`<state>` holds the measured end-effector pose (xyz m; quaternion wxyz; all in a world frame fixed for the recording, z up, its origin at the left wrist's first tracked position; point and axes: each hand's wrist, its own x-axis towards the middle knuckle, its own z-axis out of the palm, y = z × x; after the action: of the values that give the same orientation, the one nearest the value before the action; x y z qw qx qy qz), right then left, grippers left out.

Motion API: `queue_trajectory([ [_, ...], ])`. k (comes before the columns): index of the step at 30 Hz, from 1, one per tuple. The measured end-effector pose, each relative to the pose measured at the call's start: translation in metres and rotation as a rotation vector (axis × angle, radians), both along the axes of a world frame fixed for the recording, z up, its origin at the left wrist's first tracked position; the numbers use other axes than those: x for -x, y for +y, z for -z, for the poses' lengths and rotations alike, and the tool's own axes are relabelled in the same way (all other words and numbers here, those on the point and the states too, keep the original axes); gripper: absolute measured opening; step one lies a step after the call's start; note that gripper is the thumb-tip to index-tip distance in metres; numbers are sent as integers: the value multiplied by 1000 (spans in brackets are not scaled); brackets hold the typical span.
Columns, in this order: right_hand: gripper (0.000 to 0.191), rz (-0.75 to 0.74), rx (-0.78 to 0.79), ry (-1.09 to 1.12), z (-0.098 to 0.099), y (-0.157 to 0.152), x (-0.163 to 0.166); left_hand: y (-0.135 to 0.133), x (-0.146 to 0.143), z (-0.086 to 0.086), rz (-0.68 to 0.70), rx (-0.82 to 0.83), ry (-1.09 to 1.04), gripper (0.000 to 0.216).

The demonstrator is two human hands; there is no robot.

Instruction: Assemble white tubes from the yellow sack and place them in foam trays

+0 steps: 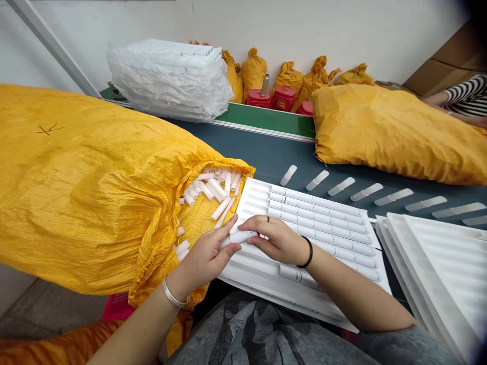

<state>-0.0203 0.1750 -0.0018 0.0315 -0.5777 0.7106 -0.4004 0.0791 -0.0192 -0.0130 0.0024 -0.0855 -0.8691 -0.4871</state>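
Observation:
Between my hands is a white plastic tube (236, 238), held above the left part of a white grooved tray (249, 268). My left hand (207, 255) is closed around its lower end, thumb along the near side. With thumb and fingers, my right hand (279, 241) pinches the tube's other end. Long printed white tubes (323, 215) lie in rows in the tray's grooves, partly hidden by my right hand and forearm. Left of the tray, an open yellow sack (114, 197) shows loose short white tubes (216, 190) at its mouth.
Several translucent tubes (341, 186) lie in a line on the dark belt (266, 147). Stacked white trays (437, 253) stand at right. A filled yellow sack (388, 132) lies behind, near another person's striped sleeve (466, 96). A plastic-wrapped stack (171, 81) sits at back left.

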Motion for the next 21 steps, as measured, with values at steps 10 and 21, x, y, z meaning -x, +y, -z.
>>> queue_trajectory([
  [10,31,916,-589,95,21,-23,121,-65,5,25,-250,923,-240,33],
  [21,44,1086,-818,-52,25,-10,155,-85,-1,30,-435,1248,-208,27],
])
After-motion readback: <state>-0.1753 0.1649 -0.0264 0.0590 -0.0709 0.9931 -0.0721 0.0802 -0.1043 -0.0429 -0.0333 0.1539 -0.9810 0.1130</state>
